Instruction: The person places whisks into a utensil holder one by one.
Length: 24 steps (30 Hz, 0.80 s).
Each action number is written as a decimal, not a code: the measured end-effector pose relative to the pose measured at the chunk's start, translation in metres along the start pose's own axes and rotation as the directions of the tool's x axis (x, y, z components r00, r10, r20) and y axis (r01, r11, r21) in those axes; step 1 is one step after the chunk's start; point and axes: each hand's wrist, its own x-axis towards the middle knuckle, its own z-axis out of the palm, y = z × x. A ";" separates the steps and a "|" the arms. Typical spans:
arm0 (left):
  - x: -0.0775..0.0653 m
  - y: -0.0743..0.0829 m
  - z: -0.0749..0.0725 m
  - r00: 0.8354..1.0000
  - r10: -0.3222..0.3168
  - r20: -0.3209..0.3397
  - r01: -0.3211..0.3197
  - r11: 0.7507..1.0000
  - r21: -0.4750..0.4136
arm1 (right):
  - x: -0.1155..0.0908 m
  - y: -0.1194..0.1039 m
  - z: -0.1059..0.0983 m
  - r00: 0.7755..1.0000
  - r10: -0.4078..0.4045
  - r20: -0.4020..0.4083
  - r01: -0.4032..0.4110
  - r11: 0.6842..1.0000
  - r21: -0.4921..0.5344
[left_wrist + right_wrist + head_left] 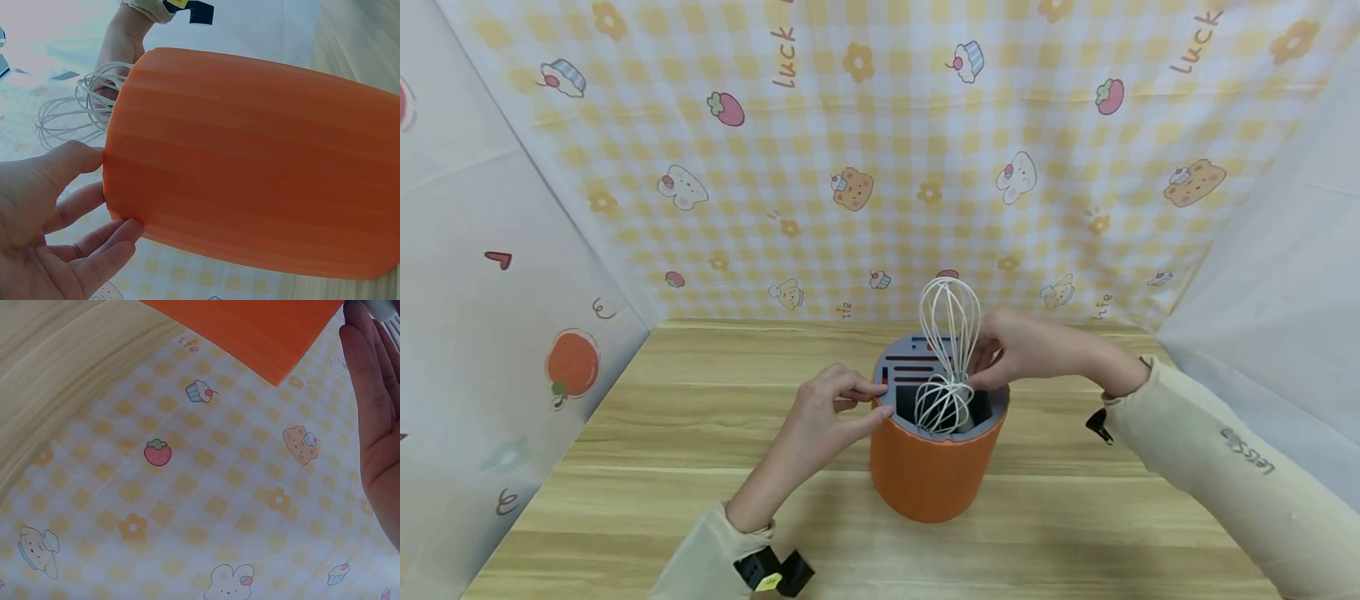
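Note:
An orange utensil holder [928,475] with a grey slotted top [906,350] stands upright on the table. Two white wire whisks are at its large dark opening: a taller balloon whisk [950,312] rising above the top, and a smaller whisk [942,406] in front of it. My right hand [1018,350] pinches at the neck of the taller whisk; its fingertips are partly hidden behind the wires. At the holder's left rim, my left hand [831,408] holds the edge between thumb and fingers. The left wrist view shows the holder's ribbed orange side [250,162] up close.
The wood-grain table [685,450] extends around the holder. Behind it hangs a yellow checked cloth [895,125] with printed cartoons. Pale sheets [512,333] close off the left side, and another white sheet [1285,275] the right.

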 end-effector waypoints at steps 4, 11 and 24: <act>0.000 0.000 0.000 1.000 0.002 0.001 -0.002 1.000 0.003 | -0.004 0.002 -0.002 1.000 -0.007 -0.004 0.008 0.996 0.085; -0.001 0.002 -0.001 1.000 -0.007 0.002 0.007 1.000 -0.002 | -0.010 0.001 -0.005 0.999 -0.023 -0.033 0.027 0.994 0.102; -0.001 0.002 -0.001 1.000 -0.001 -0.004 0.001 1.000 -0.003 | -0.023 0.001 0.003 0.996 -0.005 -0.088 0.005 1.000 -0.006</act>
